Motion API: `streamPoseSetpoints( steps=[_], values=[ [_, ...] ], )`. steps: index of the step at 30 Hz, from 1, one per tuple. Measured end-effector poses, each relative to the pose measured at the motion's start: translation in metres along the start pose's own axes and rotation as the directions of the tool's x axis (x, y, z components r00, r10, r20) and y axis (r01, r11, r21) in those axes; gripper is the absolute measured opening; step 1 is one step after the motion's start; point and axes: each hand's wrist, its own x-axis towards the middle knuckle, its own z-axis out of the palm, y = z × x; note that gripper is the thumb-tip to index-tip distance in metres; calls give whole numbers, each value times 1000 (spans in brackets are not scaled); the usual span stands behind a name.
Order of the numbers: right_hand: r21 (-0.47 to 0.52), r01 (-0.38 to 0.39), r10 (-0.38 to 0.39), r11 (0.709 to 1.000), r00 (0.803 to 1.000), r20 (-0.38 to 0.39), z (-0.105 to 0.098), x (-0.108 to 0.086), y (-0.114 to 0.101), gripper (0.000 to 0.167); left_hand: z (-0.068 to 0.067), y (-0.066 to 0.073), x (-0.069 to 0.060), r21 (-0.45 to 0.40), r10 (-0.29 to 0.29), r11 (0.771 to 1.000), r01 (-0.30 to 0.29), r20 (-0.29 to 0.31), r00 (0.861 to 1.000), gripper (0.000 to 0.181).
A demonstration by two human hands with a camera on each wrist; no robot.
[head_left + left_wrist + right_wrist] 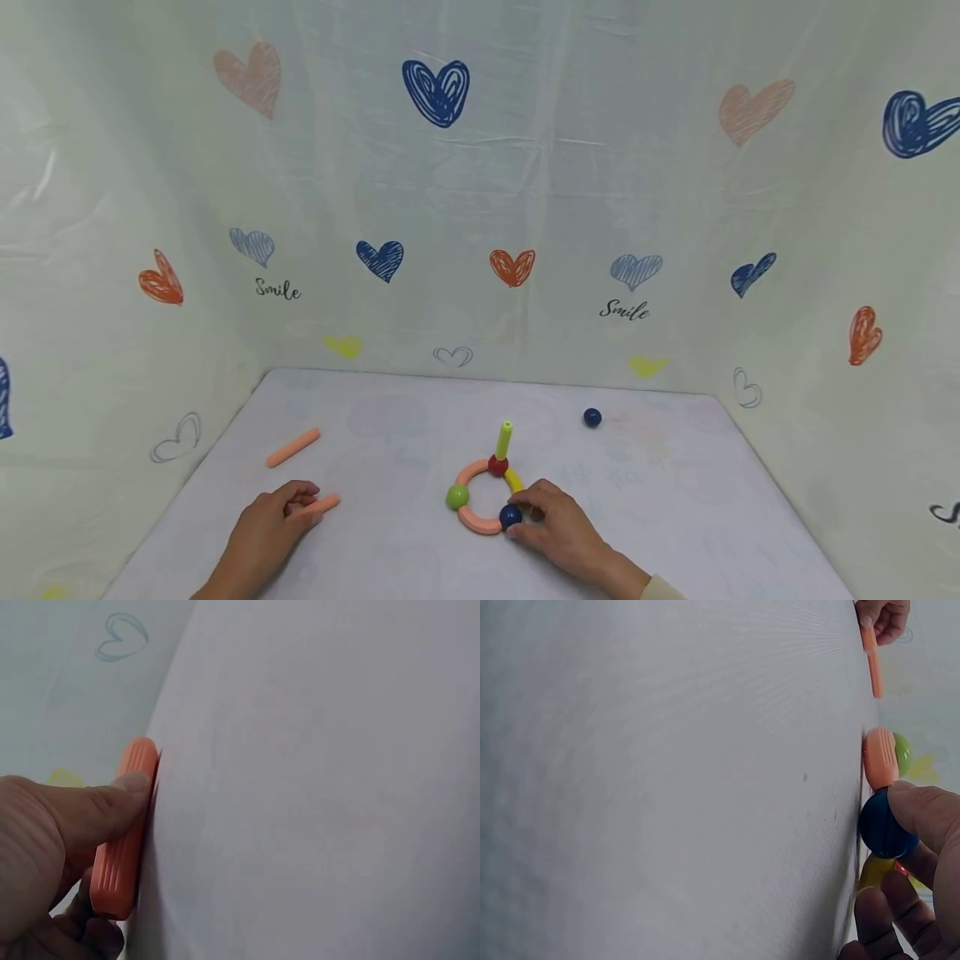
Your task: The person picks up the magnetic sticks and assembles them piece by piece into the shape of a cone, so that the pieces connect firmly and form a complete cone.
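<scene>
A ring of curved orange pieces (478,522), a curved yellow piece (513,480) and balls lies on the table. Its balls are green (457,497), red (498,466) and dark blue (511,516). A yellow-green stick (504,441) points up from the red ball. My right hand (558,527) pinches the dark blue ball between thumb and fingers, at the ring's near right. Off to the left, my left hand (268,533) holds a straight orange stick (124,847), thumb along its ribbed side. The right wrist view shows the blue ball touching an orange piece.
Another straight orange stick (293,447) lies beyond my left hand. A loose dark blue ball (592,417) sits toward the back right of the white table (390,425). A pale curtain with printed hearts (480,200) hangs around the back and sides.
</scene>
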Motion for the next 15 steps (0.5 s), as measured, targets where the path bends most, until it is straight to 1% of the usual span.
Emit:
streamPoseSetpoints(
  steps=[3, 6, 8, 9, 11, 13, 15],
  values=[
    [-4, -5, 5, 1000, 1000, 3, 1, 1, 1, 35, 3, 3, 7, 2, 33, 999, -33, -12, 999, 33],
    [-6, -8, 8, 1000, 1000, 7, 1, 1, 2, 36, 5, 5, 12, -2, 84, 996, -84, -26, 996, 33],
    [-6, -8, 8, 1000, 1000, 10, 1, 1, 2, 36, 8, 8, 14, -4, 115, 993, -115, -50, 992, 32],
    [-6, -7, 7, 1000, 1000, 10, 1, 1, 2, 36, 9, 10, 15, -13, 119, 993, -120, -61, 991, 31],
    [-5, -5, 5, 1000, 1000, 9, 1, 1, 2, 35, 13, 16, 17, -39, 119, 992, -122, -75, 990, 32],
    [-4, -3, 3, 1000, 1000, 7, 1, 1, 1, 35, 17, 25, 19, -81, 93, 992, -99, -80, 992, 34],
    [-4, -3, 3, 1000, 1000, 6, 0, 1, 1, 35, 21, 37, 21, -139, 67, 987, -78, -83, 994, 34]
  ],
)
